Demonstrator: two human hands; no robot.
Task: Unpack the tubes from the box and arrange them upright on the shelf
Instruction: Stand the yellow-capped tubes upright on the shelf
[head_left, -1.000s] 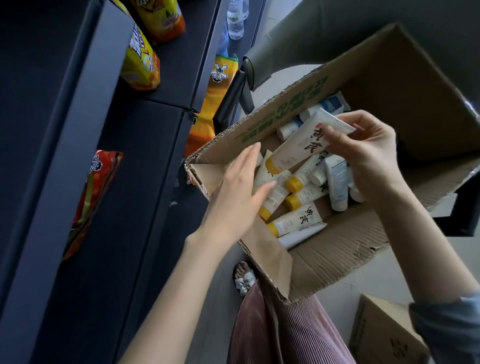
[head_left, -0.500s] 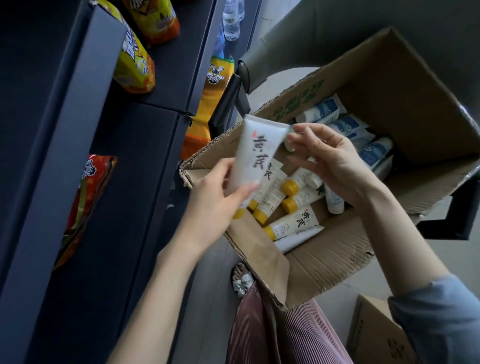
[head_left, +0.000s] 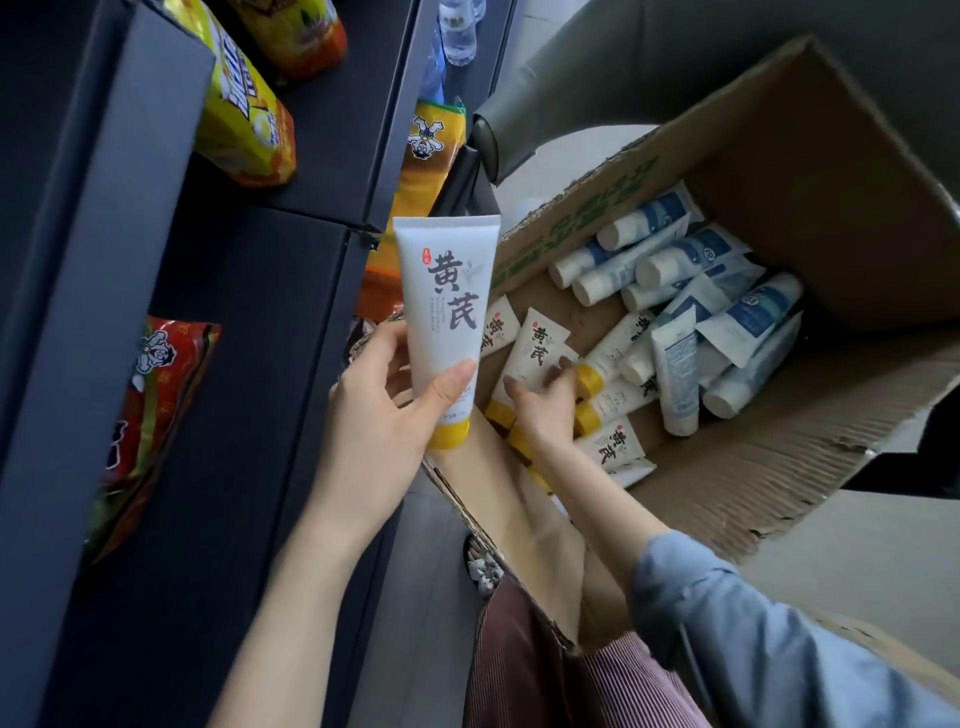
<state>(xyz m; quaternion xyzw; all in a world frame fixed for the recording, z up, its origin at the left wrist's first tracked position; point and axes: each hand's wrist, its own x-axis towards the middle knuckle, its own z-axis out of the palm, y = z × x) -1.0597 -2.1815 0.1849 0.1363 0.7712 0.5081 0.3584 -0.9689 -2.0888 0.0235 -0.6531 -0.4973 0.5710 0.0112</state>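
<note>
Reaching over the near flap of the box, our right hand sits low inside it. Thumb and fingers pinch either side of a second tube lying among the yellow-capped tubes; we judge this is the next pick, lined up while the other hand is occupied. The two hands are apart. Just outside the box's left wall, our left hand is wrapped round the lower body of a white tube, yellow cap down and crimped end up. That is the way it must stand, so it likely needs no turning. Deeper in the box, toward its far right, blue-and-white tubes lie heaped flat, so much unpacking remains. Left of the box runs the dark shelf, carrying snack bags; we see no tube standing on it.
</note>
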